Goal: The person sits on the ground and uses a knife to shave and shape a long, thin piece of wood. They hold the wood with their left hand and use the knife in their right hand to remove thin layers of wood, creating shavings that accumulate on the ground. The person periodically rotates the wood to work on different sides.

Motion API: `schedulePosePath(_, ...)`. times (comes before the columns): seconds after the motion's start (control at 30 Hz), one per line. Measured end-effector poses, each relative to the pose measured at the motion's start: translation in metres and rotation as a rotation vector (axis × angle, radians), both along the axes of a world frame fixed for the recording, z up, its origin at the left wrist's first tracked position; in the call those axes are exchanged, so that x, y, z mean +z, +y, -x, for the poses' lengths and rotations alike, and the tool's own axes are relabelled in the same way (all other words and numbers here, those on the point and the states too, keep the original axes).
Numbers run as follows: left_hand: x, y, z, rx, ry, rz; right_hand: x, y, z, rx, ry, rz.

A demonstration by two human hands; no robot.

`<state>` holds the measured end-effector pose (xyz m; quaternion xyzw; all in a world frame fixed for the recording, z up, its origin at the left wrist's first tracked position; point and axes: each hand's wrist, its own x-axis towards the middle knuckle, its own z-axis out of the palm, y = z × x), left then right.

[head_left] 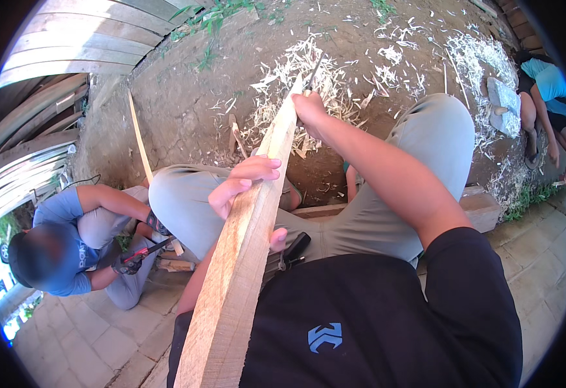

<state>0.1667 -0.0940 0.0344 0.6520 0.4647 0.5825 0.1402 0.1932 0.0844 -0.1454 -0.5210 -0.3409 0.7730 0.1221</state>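
A long pale wooden plank [244, 258] runs from my chest up toward the ground in front of me. My left hand [244, 184] wraps around its middle, fingers over the top face and thumb underneath. My right hand [309, 110] is closed on a knife handle at the plank's far end, and the thin dark blade [315, 68] points away over the wood shavings [296, 71]. My knees in grey trousers sit on either side of the plank.
Pale shavings litter the dirt ahead. A person in a blue shirt [69, 239] crouches at my left with a red-handled tool [140, 253]. Another person [545, 103] sits at the far right by a flat stone [504, 103]. Stacked boards [69, 39] lie upper left; paving stones lie underfoot.
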Motion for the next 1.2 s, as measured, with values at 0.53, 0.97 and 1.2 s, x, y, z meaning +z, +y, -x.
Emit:
schedulePosePath(0.53,-0.002,0.075,0.084,0.372,-0.129,0.972,0.102,0.091,-0.015,0.953,-0.62,-1.063)
schedulePosePath(0.97,-0.049,0.07,0.085,0.296,-0.376,1.301,0.117,-0.015,-0.088,0.377,-0.107,0.015)
schedulePosePath(1.2,-0.023,0.054,0.054,0.286,-0.807,1.258,0.11,-0.024,-0.113,0.476,-0.253,-0.364)
